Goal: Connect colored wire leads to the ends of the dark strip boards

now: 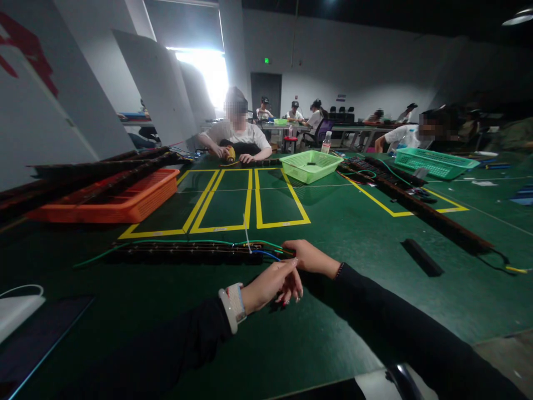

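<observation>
Dark strip (187,253) — flat, wires attached.

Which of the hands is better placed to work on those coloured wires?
Probably the right hand: it already rests at the wire ends of the dark strip. The left hand sits nearer the body.

Matt green felt-like mat (353,233) covers the table; the orange basket (125,203) and light green basket (310,165) look like glossy plastic mesh.
</observation>
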`<state>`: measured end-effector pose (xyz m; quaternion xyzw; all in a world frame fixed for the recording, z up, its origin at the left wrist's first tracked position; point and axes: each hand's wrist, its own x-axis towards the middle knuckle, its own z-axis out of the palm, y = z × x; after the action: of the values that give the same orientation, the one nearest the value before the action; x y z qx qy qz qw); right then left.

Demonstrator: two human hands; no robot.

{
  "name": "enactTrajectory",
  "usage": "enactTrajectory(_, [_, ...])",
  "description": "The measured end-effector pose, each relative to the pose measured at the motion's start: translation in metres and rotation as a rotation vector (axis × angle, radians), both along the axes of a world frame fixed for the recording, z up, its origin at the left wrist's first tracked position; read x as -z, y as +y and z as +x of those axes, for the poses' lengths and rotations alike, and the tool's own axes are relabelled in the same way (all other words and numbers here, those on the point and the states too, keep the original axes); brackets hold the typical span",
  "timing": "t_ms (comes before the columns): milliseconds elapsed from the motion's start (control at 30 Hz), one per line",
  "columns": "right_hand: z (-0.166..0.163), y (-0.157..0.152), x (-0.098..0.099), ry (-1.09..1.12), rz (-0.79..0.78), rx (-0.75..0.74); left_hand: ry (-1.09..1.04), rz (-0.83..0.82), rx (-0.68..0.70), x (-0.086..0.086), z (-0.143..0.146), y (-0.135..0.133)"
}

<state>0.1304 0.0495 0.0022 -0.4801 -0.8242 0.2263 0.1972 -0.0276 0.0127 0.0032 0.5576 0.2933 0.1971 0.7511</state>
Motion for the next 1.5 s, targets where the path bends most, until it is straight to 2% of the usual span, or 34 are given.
enactTrajectory(200, [-0.005, -0.004, -0.003, -0.073, 0.247, 0.024, -0.133, -0.138, -0.087, 0.002, 0.000, 0.002])
enactTrajectory(367, [-0.007, -0.009, -0.007, -0.314, 0.449, 0.066, -0.198, -0.291, -0.194, -0.003, 0.001, 0.002])
enactTrajectory(533, [-0.006, -0.013, -0.012, -0.555, 0.667, -0.028, -0.328, -0.426, -0.279, 0.000, 0.002, 0.006])
enactTrajectory(733, [-0.010, -0.019, -0.011, -0.665, 0.815, -0.116, -0.440, -0.484, -0.449, 0.007, 0.004, 0.010])
enactTrajectory(867, [-0.014, -0.021, -0.012, -0.678, 0.821, -0.179, -0.500, -0.511, -0.495, 0.009, 0.005, 0.012])
enactTrajectory(1000, [-0.015, -0.023, -0.014, -0.643, 0.723, -0.225, -0.511, -0.537, -0.502, 0.008, 0.005, 0.012])
enactTrajectory(1167, [-0.016, -0.026, -0.016, -0.585, 0.619, -0.229, -0.515, -0.514, -0.467, 0.008, 0.005, 0.012])
enactTrajectory(1367, [-0.017, -0.029, -0.019, -0.529, 0.609, -0.269, -0.531, -0.520, -0.474, 0.017, 0.005, 0.017])
enactTrajectory(1500, [-0.015, -0.030, -0.021, -0.429, 0.565, -0.253, -0.516, -0.527, -0.482, 0.016, 0.006, 0.017])
